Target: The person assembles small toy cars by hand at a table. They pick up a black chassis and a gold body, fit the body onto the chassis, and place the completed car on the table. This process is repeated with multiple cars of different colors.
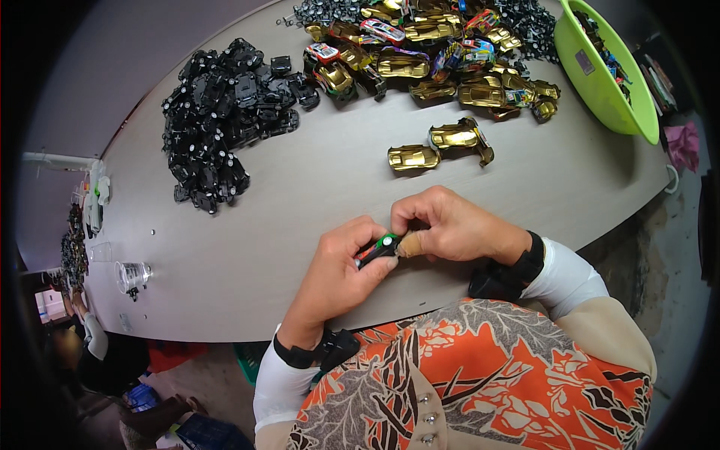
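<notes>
A small toy car (373, 252) with black, green and orange parts and a light round wheel is gripped in my left hand (334, 266), just above the near table edge. The thumb and fingers cover much of it. My right hand (457, 225) is closed at the car's right end, its tan-wrapped thumb (412, 244) against that end. Whether a small part sits between the right fingertips is hidden. Beyond my hands lie a few loose gold car bodies (413, 157).
Black car chassis (217, 105) are heaped at the far left. Gold and coloured car bodies (405, 63) form a pile at the back, with small wheel parts (525, 26) beside it. A lime-green basin (600, 71) stands at the right. At the left are a clear cup (132, 277) and another person (97, 349).
</notes>
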`<state>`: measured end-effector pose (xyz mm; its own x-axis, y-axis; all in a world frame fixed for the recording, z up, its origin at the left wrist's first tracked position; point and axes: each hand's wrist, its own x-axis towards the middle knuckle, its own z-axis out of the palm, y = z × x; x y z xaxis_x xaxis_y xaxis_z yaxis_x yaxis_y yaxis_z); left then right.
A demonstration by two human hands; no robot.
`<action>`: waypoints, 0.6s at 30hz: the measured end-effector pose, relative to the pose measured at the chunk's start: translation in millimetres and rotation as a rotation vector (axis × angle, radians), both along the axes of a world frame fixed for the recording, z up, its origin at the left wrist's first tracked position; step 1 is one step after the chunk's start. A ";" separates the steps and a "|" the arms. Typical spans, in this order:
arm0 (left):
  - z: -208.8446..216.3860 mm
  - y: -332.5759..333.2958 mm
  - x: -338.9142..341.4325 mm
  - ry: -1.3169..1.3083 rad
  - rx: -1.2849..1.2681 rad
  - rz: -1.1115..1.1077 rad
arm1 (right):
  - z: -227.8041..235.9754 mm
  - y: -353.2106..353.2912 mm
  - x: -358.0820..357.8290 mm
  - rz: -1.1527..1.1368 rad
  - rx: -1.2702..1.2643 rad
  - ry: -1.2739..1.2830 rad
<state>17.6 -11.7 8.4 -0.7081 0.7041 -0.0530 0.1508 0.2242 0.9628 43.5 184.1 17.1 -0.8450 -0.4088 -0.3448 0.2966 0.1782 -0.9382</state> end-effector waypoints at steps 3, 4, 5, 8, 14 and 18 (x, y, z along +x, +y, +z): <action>1.7 -4.9 7.1 0.033 -0.028 0.023 | -8.4 -4.4 2.3 0.024 -0.009 0.131; 2.9 -5.3 8.4 0.031 -0.044 0.026 | -11.5 -6.6 4.1 0.010 -0.016 0.168; 3.5 -5.8 10.0 0.030 -0.060 0.030 | -14.0 -8.8 6.1 -0.004 -0.023 0.204; -1.3 -8.0 19.8 0.062 -0.115 0.061 | -17.7 -13.8 10.7 0.023 0.017 0.276; 2.7 -36.4 42.7 -0.243 0.038 0.270 | -2.0 -10.2 -5.4 0.232 -0.099 0.310; 19.3 -109.4 72.9 -0.369 0.006 0.485 | 12.4 2.0 -18.2 -0.177 0.436 0.717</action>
<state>90.5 -121.1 27.7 -0.8838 0.3071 -0.3529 -0.3108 0.1784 0.9336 25.3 186.2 29.5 -0.9577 -0.2053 0.2015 -0.2846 0.5740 -0.7678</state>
